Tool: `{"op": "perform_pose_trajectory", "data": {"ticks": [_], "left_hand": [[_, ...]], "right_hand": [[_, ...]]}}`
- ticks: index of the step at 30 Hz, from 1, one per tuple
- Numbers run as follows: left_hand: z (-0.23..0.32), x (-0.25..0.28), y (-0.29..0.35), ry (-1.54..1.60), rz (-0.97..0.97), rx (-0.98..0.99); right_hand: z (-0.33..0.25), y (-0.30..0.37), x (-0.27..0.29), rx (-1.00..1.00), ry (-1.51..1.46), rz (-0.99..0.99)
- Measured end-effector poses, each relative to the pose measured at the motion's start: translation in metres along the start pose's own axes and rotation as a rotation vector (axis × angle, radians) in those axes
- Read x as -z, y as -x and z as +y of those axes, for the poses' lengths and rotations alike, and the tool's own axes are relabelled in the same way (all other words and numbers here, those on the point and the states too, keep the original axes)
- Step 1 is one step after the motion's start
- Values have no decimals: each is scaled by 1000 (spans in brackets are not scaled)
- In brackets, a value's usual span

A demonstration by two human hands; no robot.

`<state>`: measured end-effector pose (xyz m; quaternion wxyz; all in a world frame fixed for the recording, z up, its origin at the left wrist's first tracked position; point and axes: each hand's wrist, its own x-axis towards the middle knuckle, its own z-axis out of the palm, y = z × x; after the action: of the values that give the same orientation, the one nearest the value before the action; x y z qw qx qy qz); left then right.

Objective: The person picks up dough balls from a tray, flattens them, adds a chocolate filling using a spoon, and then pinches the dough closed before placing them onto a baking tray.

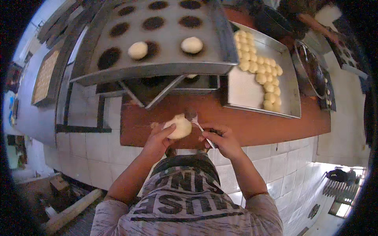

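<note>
- Pinching, centre frame: left hand (pixel 158 140) on dough piece (pixel 182 129), right hand (pixel 224 141) on spoon (pixel 201 128) (dark filling (pixel 191 115) at its tip).
- Apparently filling stage; next likely calls for pressing it in.

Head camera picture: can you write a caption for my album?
The left hand holds pale dough, the right hand a spoon tipped with something dark, at a brown table.

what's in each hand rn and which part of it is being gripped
The left hand holds a pale piece of dough by its left side, thumb on top. The right hand holds a spoon-like utensil by its handle.
</note>
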<state>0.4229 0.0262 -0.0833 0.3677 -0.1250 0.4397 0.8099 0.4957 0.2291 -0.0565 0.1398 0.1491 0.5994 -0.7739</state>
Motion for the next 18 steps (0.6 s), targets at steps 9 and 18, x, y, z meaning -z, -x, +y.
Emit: {"op": "perform_pose_trajectory", "data": {"ticks": [9,18], "left_hand": [[4,21,19,-581,78,-431],[-4,22,21,328,-105,-380]], "right_hand": [[72,-27,-60,852,1161,314],[58,-2,28,256,1283,198]]}}
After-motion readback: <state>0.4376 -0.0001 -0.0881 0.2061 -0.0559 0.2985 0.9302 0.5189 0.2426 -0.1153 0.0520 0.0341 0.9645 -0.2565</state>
